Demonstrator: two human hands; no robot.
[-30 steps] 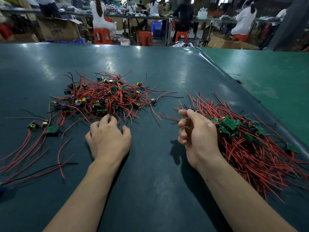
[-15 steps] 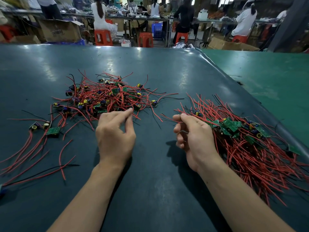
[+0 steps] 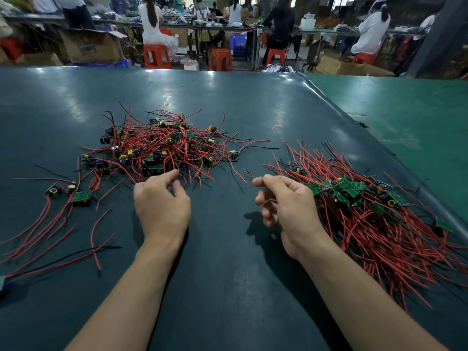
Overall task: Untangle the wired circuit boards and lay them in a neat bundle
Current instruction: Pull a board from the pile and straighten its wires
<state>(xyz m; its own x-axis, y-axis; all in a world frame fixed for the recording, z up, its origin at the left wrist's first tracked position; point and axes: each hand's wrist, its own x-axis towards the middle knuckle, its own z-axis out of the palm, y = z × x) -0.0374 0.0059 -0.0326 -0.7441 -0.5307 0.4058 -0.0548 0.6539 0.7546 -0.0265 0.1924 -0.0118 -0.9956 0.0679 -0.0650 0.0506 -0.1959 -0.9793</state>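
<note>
A tangled pile of small green circuit boards with red and black wires (image 3: 162,148) lies on the dark table (image 3: 228,287) left of centre. To the right, a large bundle of wired boards (image 3: 367,206) lies with its wires running roughly the same way. My left hand (image 3: 162,206) reaches the near edge of the tangle, fingers curved, index tip touching the wires and thumb apart from it. My right hand (image 3: 286,206) hovers beside the bundle's left edge with loosely curled fingers and holds nothing that I can see.
A few separate wired boards (image 3: 73,195) lie at the far left, their long wires trailing toward me. A green table (image 3: 405,117) adjoins on the right. Behind the table, people sit at benches among red stools (image 3: 157,55) and cardboard boxes.
My left hand has moved forward from the bare table to the tangle's near edge, fingers extending. My right hand has shifted slightly forward and left, staying loosely curled.
</note>
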